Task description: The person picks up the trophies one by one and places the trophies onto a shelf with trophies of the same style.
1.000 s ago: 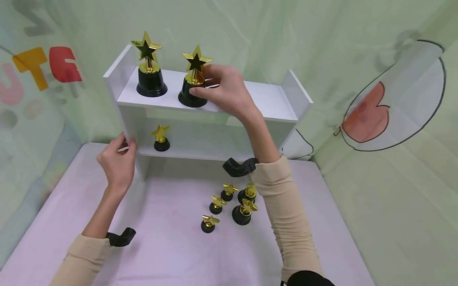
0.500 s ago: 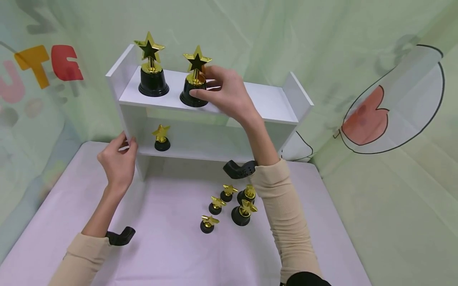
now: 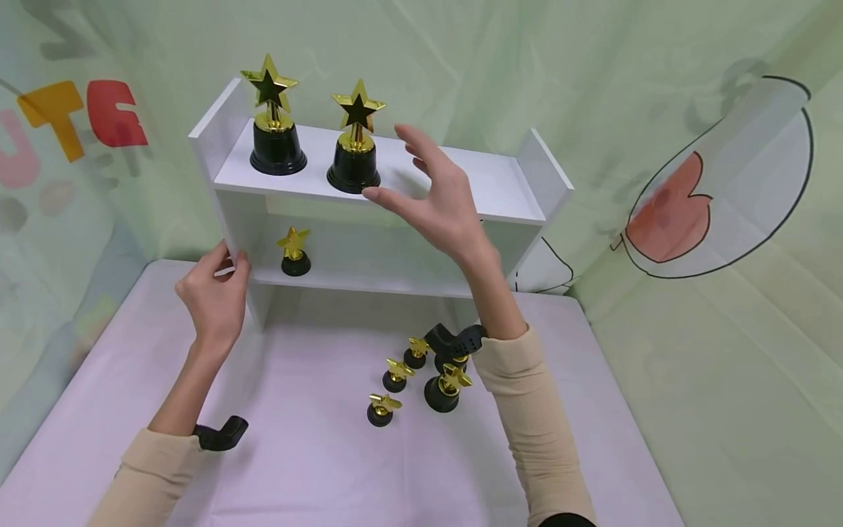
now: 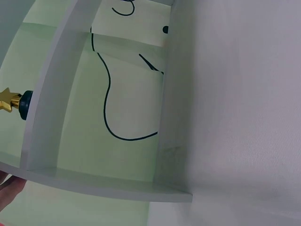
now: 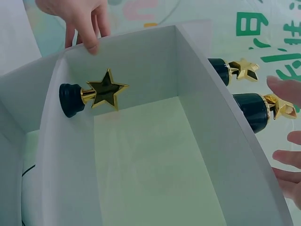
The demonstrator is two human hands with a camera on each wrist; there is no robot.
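On the top board of a white shelf (image 3: 369,286) stand two large gold star trophies with black bases, a left one (image 3: 276,146) and a second one (image 3: 353,165). Just right of the second trophy, my right hand (image 3: 437,197) has thumb and fingers spread, holding nothing; the thumb tip lies near its base. My left hand (image 3: 214,296) pinches the front edge of the shelf's left side panel (image 5: 122,66). A small star trophy (image 3: 295,252) sits upright on the middle board, also visible in the right wrist view.
Several more star trophies, small and larger, stand on the pale tablecloth (image 3: 316,468) below the right wrist, including a larger trophy (image 3: 444,388) and a small trophy (image 3: 380,410). One behind is partly hidden by the wrist camera (image 3: 454,340). Printed curtains (image 3: 724,380) surround the table.
My right hand has let go of the second large trophy and drawn back to the right, its fingers spreading. That trophy stays upright on the top board. My left hand keeps its hold.
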